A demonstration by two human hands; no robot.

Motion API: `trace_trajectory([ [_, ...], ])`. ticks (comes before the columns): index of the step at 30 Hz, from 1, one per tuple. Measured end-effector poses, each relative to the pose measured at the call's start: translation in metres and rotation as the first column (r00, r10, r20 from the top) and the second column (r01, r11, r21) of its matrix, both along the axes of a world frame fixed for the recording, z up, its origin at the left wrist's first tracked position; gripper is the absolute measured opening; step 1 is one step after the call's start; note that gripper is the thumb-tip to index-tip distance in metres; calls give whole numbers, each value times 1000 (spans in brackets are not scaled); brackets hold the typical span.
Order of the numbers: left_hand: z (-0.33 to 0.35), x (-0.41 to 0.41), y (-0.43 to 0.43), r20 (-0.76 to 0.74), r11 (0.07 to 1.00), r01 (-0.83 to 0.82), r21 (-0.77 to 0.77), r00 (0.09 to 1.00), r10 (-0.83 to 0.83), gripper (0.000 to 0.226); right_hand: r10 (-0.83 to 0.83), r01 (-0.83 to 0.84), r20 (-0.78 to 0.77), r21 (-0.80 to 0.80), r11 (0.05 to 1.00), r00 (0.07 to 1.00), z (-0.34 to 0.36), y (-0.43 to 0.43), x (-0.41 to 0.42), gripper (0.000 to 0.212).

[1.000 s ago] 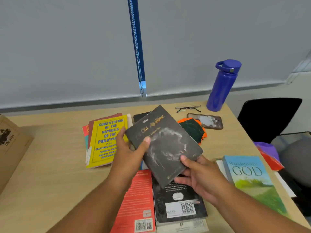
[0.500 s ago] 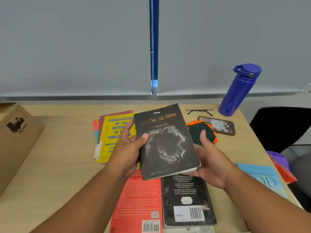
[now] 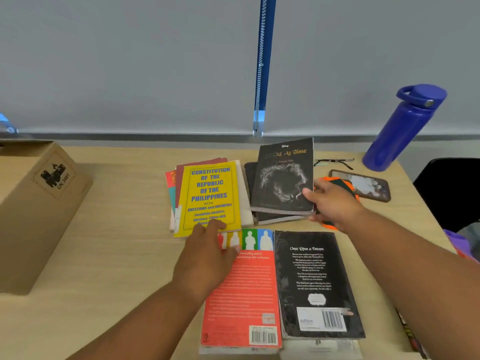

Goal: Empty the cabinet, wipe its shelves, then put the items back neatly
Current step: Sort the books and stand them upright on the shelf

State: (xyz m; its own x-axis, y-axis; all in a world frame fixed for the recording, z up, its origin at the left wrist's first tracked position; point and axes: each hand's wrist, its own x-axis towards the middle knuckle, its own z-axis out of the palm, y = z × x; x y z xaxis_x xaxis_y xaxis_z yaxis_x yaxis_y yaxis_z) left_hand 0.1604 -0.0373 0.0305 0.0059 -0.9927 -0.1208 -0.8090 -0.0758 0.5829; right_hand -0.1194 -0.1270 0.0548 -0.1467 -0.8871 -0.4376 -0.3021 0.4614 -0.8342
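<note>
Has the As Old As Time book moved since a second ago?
Yes. The black book went away from the person, down onto a dark stack right of the yellow book; right hand holds its corner.

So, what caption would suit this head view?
Right hand holds a dark book on a pile; left hand at a yellow book's edge.

Matt wood-grain table [image 3: 124,229], brown cardboard box [image 3: 31,209], glossy blue bottle [image 3: 400,131].
</note>
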Motion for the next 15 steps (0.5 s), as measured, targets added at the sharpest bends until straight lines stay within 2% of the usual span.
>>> trace_trajectory([
  [1,-4,2,7,19,998,13,68,1000,-14,68,77,-82,-259,-10,997,963,-4,-2,-1,37],
  [2,-6,4,11,29,990,20,140,999,-24,84,89,-117,-464,-31,993,881,-5,-1,1,42],
  [3,-8,6,13,16,978,22,207,1000,-26,99,56,-115,-570,-68,991,820,-5,3,4,48],
  [4,-6,8,12,-8,964,24,264,1000,-23,110,2,-93,-602,-120,988,798,-3,13,10,53],
  [6,-1,12,8,-74,947,24,320,997,-1,120,-37,-118,-591,-222,968,806,0,42,30,54],
  [7,2,14,5,-108,942,19,334,994,18,120,12,-186,-600,-229,955,800,-1,59,42,48],
  [9,9,17,2,-124,937,22,348,992,23,120,178,-363,-663,-153,919,727,-4,98,68,34],
  [11,10,16,2,-120,935,40,351,993,3,117,298,-454,-680,-57,889,669,-11,127,91,32],
  [13,9,13,5,-197,925,40,379,980,39,114,284,-417,-682,-34,908,674,-18,141,105,38],
  [15,7,15,8,-313,920,11,391,942,122,108,189,-265,-620,-32,964,762,-18,145,114,37],
])
